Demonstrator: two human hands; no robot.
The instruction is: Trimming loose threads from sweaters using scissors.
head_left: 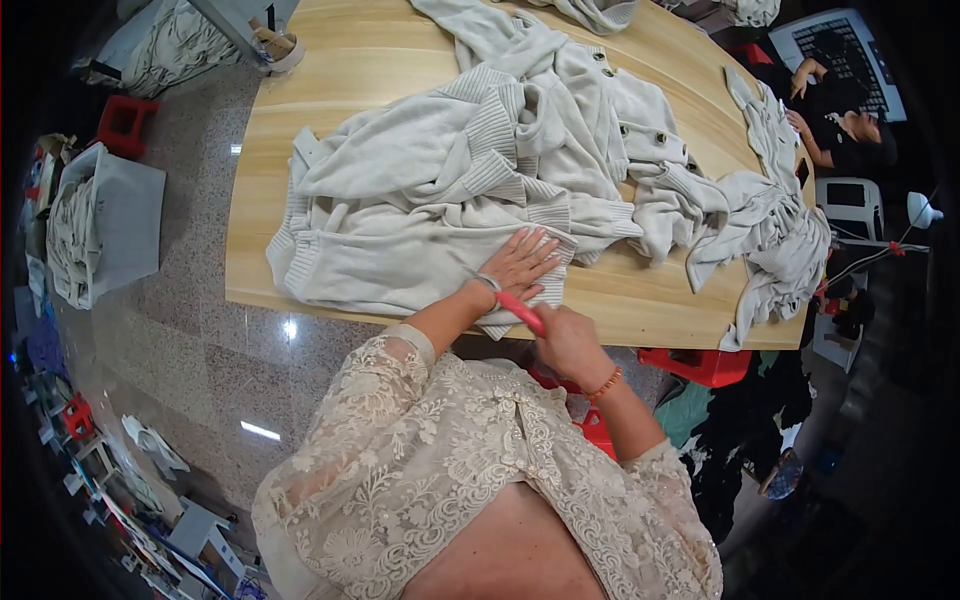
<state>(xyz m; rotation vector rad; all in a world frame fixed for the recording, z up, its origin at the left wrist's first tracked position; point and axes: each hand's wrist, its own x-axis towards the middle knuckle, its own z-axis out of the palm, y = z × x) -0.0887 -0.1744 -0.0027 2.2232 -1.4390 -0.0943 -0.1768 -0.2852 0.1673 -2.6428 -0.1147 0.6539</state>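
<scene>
A cream knitted cardigan (400, 265) lies at the table's near edge, its ribbed trim toward the left and beneath my hand. My left hand (521, 262) rests flat on it, fingers spread, holding nothing. My right hand (568, 342) is closed round the red handle (522, 313) of a slim tool. Its handle slants up-left toward my left wrist, where a silvery band shows; a thin, blurred tip seems to extend over the knit. The kind of tool is not clear. More cream cardigans (590, 120) with dark buttons are heaped just beyond.
Further crumpled knitwear (765, 215) covers the right end of the wooden table (690, 315). A person (850, 130) in dark clothing sits beyond it. Red stools (705, 366) stand by the table. On the left floor is a white bin (130, 225) of garments; a cup (285, 55) stands at the far-left corner.
</scene>
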